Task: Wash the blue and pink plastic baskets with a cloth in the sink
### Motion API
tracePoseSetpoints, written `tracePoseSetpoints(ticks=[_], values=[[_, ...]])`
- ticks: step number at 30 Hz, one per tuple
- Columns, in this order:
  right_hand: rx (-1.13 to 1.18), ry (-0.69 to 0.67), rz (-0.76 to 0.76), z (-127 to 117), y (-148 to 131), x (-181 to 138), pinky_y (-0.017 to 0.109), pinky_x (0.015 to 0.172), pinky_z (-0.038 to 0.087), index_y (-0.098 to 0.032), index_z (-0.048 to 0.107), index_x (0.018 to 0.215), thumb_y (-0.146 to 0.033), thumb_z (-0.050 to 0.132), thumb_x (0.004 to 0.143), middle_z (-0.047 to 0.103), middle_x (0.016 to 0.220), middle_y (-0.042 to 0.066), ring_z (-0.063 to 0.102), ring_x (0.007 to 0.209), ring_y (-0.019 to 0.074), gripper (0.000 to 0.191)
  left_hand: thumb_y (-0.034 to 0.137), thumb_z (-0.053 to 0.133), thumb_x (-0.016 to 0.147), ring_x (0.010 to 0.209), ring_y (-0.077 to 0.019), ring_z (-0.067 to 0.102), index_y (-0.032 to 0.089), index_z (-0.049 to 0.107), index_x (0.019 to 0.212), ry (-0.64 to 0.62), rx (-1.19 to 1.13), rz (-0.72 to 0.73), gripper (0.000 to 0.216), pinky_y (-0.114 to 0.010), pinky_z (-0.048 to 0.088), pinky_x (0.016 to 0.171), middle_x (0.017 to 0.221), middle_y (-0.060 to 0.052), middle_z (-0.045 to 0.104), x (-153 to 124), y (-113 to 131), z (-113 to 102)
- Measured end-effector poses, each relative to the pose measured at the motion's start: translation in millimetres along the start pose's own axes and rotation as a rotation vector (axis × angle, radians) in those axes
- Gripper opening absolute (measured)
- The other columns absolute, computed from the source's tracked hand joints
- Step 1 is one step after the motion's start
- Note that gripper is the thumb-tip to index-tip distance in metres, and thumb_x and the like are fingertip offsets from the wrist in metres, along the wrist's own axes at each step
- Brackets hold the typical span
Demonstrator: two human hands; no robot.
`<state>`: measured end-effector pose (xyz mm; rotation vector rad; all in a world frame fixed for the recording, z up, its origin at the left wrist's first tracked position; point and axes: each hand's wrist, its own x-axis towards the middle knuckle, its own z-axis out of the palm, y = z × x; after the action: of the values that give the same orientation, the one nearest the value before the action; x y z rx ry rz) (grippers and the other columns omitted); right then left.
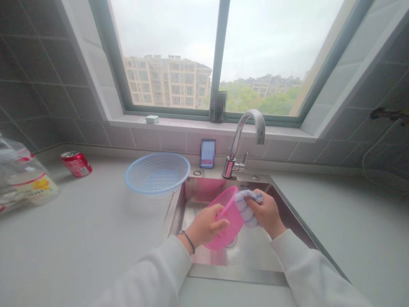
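Observation:
My left hand (206, 226) is closed around the rim of a pink plastic strainer basket (227, 209), holding it tilted over the steel sink (191, 187). Pressed against the basket's right side is a striped white and blue cloth (246, 204), bunched in my right hand (266, 212), whose fingers are closed on it. Both hands are above the sink basin, below the chrome tap (244, 136).
A light blue strainer basket (157, 172) stands on the counter at the sink's left edge. A red can (76, 163) lies on its side farther left, beside a clear plastic bottle (27, 177). A phone (208, 153) leans against the wall behind the sink. A small box (152, 119) sits on the window sill.

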<state>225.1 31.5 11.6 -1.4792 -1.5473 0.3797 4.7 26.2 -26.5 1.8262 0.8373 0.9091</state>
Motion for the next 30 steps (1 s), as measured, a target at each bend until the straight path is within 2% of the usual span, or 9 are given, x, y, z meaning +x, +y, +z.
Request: tracePoseSetpoints(ticks=[2, 4, 9, 11, 15, 18, 26, 28, 30], values=[[0.049, -0.115, -0.032, 8.0, -11.8, -10.9, 0.025, 0.05, 0.035, -0.022, 0.053, 0.061, -0.049, 0.06, 0.075, 0.052, 0.054, -0.003, 0.046, 0.052, 0.0137, 0.032, 0.087, 0.044, 0.075, 0.08, -0.0242, 0.06, 0.013, 0.062, 0.092, 0.016, 0.019, 0.004, 0.078, -0.03, 0.043, 0.067, 0.088, -0.009, 0.068, 1.2, -1.0, -1.5], [0.054, -0.142, -0.039, 10.6, -14.4, -11.6, 0.025, 0.051, 0.035, -0.021, 0.053, 0.061, -0.048, 0.059, 0.075, 0.053, 0.054, -0.002, 0.046, 0.053, 0.0137, 0.031, 0.088, 0.041, 0.076, 0.079, -0.0237, 0.059, 0.013, 0.062, 0.091, 0.026, 0.016, 0.014, 0.079, -0.03, 0.043, 0.067, 0.087, -0.009, 0.067, 1.7, -1.2, -1.5], [-0.07, 0.119, 0.046, -5.9, 8.9, 15.0, 0.027, 0.055, 0.036, -0.022, 0.05, 0.057, -0.052, 0.056, 0.076, 0.052, 0.054, -0.001, 0.047, 0.056, 0.0151, 0.036, 0.083, 0.04, 0.081, 0.074, -0.0208, 0.058, 0.014, 0.061, 0.094, -0.006, -0.042, 0.014, 0.074, -0.028, 0.041, 0.062, 0.084, -0.007, 0.065, -0.2, 0.5, 3.2], [-0.088, 0.145, 0.057, -9.8, 12.6, 17.3, 0.027, 0.055, 0.035, -0.022, 0.049, 0.056, -0.052, 0.056, 0.076, 0.051, 0.053, -0.002, 0.047, 0.056, 0.0152, 0.036, 0.077, 0.042, 0.084, 0.072, -0.0193, 0.056, 0.014, 0.061, 0.094, -0.031, -0.04, 0.012, 0.067, -0.027, 0.039, 0.061, 0.083, -0.006, 0.064, -1.3, 1.2, 3.8], [0.017, -0.017, 0.001, -0.4, -0.9, -0.1, 0.026, 0.051, 0.034, -0.023, 0.047, 0.058, -0.051, 0.058, 0.077, 0.048, 0.053, -0.004, 0.043, 0.053, 0.0132, 0.035, 0.055, 0.039, 0.096, 0.072, -0.0174, 0.054, 0.016, 0.059, 0.086, 0.014, 0.044, -0.025, 0.045, -0.027, 0.038, 0.063, 0.077, -0.002, 0.061, -1.8, 3.8, 1.3], [0.07, -0.109, -0.036, 5.3, -7.9, -6.9, 0.025, 0.051, 0.035, -0.022, 0.049, 0.059, -0.048, 0.059, 0.076, 0.049, 0.055, -0.004, 0.043, 0.054, 0.0131, 0.033, 0.045, 0.036, 0.098, 0.075, -0.0179, 0.055, 0.016, 0.059, 0.083, 0.05, 0.067, -0.025, 0.04, -0.028, 0.038, 0.068, 0.078, -0.002, 0.061, -0.1, 5.9, 0.8], [-0.012, 0.12, -0.005, -14.5, 8.0, 12.4, 0.026, 0.05, 0.034, -0.023, 0.046, 0.056, -0.046, 0.058, 0.079, 0.047, 0.051, -0.004, 0.042, 0.052, 0.0131, 0.035, 0.043, 0.048, 0.089, 0.074, -0.0187, 0.056, 0.014, 0.063, 0.086, 0.071, -0.199, -0.134, 0.033, -0.029, 0.039, 0.066, 0.078, -0.004, 0.063, 5.5, 3.6, 5.6], [0.018, 0.053, -0.016, -8.9, -1.1, 2.0, 0.026, 0.049, 0.034, -0.022, 0.047, 0.057, -0.046, 0.059, 0.078, 0.047, 0.051, -0.004, 0.042, 0.052, 0.0131, 0.034, 0.043, 0.047, 0.088, 0.073, -0.0182, 0.055, 0.015, 0.06, 0.082, 0.119, -0.184, -0.137, 0.031, -0.029, 0.039, 0.066, 0.076, -0.003, 0.061, 5.5, 3.6, 4.8], [0.047, -0.102, -0.061, 0.9, -13.9, -12.2, 0.025, 0.049, 0.034, -0.022, 0.049, 0.059, -0.046, 0.06, 0.078, 0.048, 0.052, -0.004, 0.043, 0.052, 0.0129, 0.033, 0.041, 0.045, 0.088, 0.072, -0.0174, 0.052, 0.017, 0.056, 0.075, 0.155, -0.121, -0.108, 0.03, -0.029, 0.037, 0.066, 0.073, -0.002, 0.058, 5.1, 4.4, 3.5]])
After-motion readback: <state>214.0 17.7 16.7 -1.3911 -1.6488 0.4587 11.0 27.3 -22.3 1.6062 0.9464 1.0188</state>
